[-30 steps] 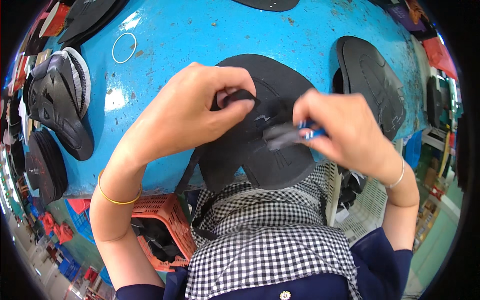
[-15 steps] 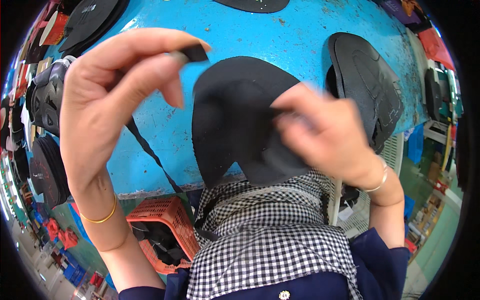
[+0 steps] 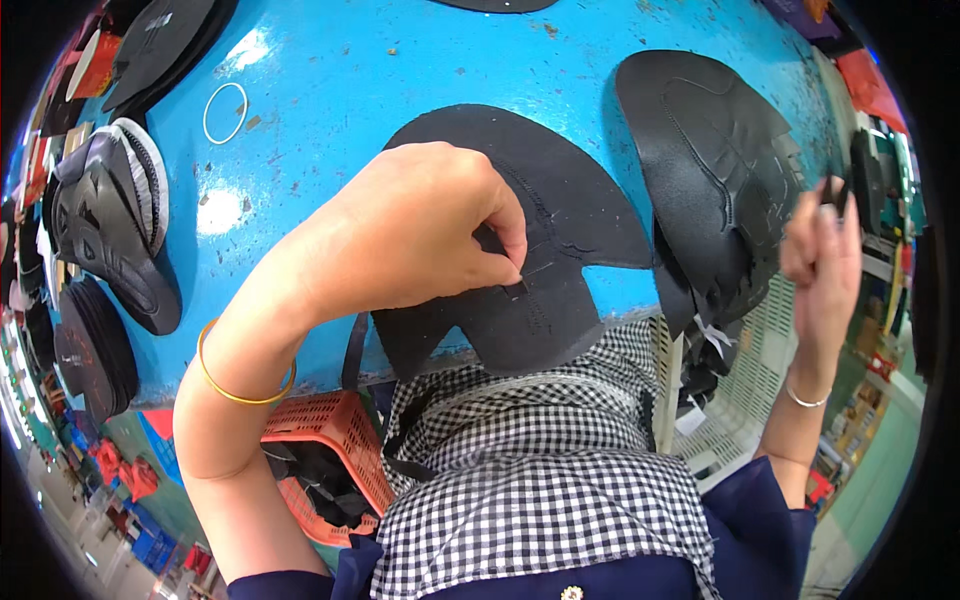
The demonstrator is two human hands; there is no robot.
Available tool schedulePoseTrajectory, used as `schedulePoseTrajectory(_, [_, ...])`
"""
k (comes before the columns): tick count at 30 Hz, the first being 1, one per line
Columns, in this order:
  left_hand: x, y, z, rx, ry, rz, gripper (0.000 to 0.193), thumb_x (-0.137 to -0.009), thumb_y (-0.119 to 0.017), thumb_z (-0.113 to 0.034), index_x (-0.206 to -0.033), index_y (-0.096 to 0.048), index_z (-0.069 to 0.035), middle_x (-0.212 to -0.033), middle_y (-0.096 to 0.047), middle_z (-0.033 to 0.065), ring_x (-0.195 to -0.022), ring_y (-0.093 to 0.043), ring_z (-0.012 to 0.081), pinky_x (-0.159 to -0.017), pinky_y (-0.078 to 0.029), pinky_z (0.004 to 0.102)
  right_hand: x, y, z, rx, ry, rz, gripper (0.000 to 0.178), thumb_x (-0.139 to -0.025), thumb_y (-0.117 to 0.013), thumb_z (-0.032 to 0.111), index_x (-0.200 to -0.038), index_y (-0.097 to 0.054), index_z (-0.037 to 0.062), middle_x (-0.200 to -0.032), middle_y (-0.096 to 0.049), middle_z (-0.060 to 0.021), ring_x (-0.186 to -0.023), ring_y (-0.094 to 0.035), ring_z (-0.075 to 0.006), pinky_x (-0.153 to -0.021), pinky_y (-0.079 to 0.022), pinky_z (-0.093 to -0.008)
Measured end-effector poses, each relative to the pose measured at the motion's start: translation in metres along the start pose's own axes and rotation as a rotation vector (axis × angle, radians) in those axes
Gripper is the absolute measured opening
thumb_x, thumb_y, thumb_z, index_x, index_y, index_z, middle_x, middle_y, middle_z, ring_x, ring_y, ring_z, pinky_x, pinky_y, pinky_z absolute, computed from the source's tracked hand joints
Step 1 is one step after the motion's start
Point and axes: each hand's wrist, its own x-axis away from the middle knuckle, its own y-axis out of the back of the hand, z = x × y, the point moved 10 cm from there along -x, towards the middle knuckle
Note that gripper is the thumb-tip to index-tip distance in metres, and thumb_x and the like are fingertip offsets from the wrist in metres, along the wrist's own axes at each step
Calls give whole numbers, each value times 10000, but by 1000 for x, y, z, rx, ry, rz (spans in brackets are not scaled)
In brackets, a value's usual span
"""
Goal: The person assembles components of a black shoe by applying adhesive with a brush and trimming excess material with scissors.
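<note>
A flat black shoe upper (image 3: 590, 215) with stitched lines lies in front of me, on the near edge of the blue table. My left hand (image 3: 430, 225) rests over it, thumb and forefinger pinched together at a short slit near its middle. Whatever they hold, if anything, is too small to make out. A narrow black strip (image 3: 355, 350) shows below my left wrist, at the table edge. My right hand (image 3: 825, 240) is raised far to the right, past the table, fingers closed on a small black piece (image 3: 836, 193) whose kind I cannot tell.
Stacked black uppers (image 3: 700, 150) lie to the right, above a pale plastic crate (image 3: 745, 400). At left stand a grey-black shoe (image 3: 110, 220) and dark stacked pieces (image 3: 95, 350). A white ring (image 3: 225, 113) lies on the blue table (image 3: 320, 60). An orange basket (image 3: 350, 440) holds black scraps below.
My left hand has come down from above the table onto the upper, no longer showing the black piece it held. My right hand has swung from the upper out to the far right.
</note>
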Motion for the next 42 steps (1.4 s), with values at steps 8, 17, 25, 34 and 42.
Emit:
schedulePoseTrajectory(8, [1,2,-3,-126,16,-91,122,-749,-775,-150,-810,-738,-52,-720,-691,111,-622,-660,240,-582,-497,328,43,-191,30,622,785,874,225,-764,-723,62,-902,-549,100,-715,-539,-42,-646,-591,-238,-519,-472,-360])
schedulePoseTrajectory(17, [6,21,3,-190,30,-84,153,-748,-765,-151,-845,-709,-46,-654,-621,129,-604,-597,300,-570,-458,372,43,-206,27,639,831,1005,218,-745,-693,66,-894,-539,107,-650,-504,-33,-646,-615,-216,-482,-471,-356])
schedulePoseTrajectory(25, [7,22,3,-234,-16,-153,137,-772,-734,-138,-861,-704,-38,-658,-606,151,-603,-591,311,-569,-456,378,32,-214,32,851,869,746,217,-804,-690,117,-960,-539,113,-654,-508,-55,-655,-645,-253,-487,-480,-377])
schedulePoseTrajectory(34, [10,22,4,-149,-46,-129,133,-816,-684,-123,-889,-649,-17,-678,-585,176,-625,-555,347,-589,-449,392,20,-218,36,723,742,772,273,-909,-677,314,-927,-533,83,-730,-639,-75,-661,-648,-291,-554,-483,-408])
schedulePoseTrajectory(42, [26,30,25,70,35,-277,134,-897,-655,-146,-911,-638,-15,-648,-555,30,-604,-538,133,-564,-419,316,18,-207,46,656,647,734,196,-889,-679,226,-921,-551,81,-790,-660,-70,-613,-637,-253,-516,-472,-364])
